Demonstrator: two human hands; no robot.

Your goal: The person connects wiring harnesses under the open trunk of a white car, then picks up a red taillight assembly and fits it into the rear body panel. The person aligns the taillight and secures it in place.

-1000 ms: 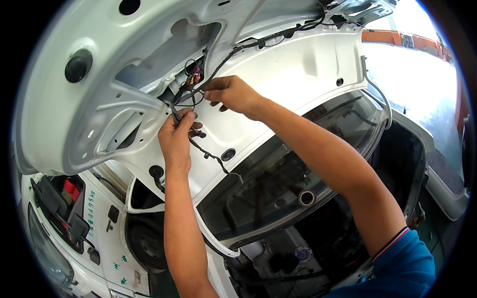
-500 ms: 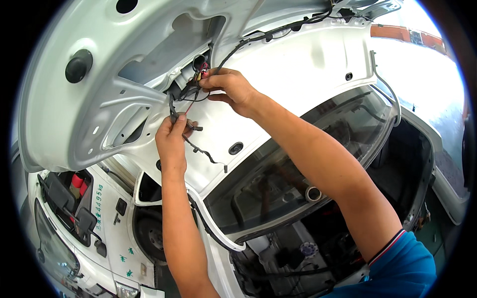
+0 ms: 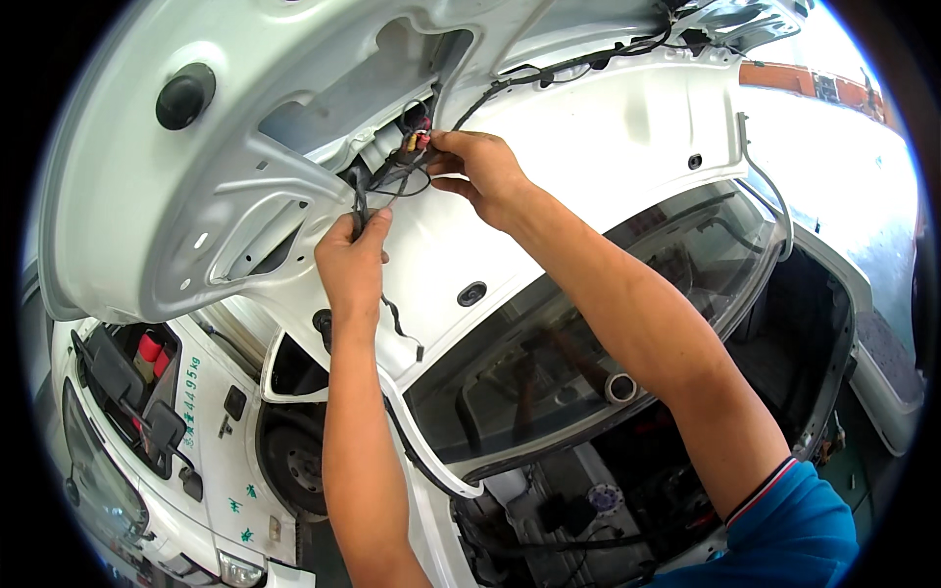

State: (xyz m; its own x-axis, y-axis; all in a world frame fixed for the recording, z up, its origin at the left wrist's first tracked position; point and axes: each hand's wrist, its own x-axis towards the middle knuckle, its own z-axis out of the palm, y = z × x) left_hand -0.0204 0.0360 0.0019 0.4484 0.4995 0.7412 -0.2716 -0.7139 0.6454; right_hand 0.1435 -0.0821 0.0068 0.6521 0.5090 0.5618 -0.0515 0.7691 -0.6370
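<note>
Under the raised white trunk lid point(image 3: 627, 127), a dark wiring harness point(image 3: 360, 186) hangs from an opening in the inner panel. My left hand point(image 3: 351, 267) pinches this harness between thumb and fingers. A thin wire branch ending in a small dark connector point(image 3: 419, 352) dangles below that hand. To the upper right, my right hand point(image 3: 485, 176) is closed, fingertips at a cluster of red and yellow wire ends point(image 3: 419, 142). What exactly its fingertips grip is partly hidden. A thin black wire point(image 3: 404, 192) loops between the two hands.
A black rubber bumper point(image 3: 185, 96) sticks out of the lid. Taped cable point(image 3: 549, 74) runs along its frame. Below are the rear window point(image 3: 549, 392) with a roll of tape point(image 3: 619, 388) on it, and the open trunk point(image 3: 578, 490). A white truck point(image 3: 196, 431) stands at left.
The view has shifted a little, moving the lid rightward in the picture. My left hand has come up along the harness, closer to the opening. My right hand stays by the coloured wires.
</note>
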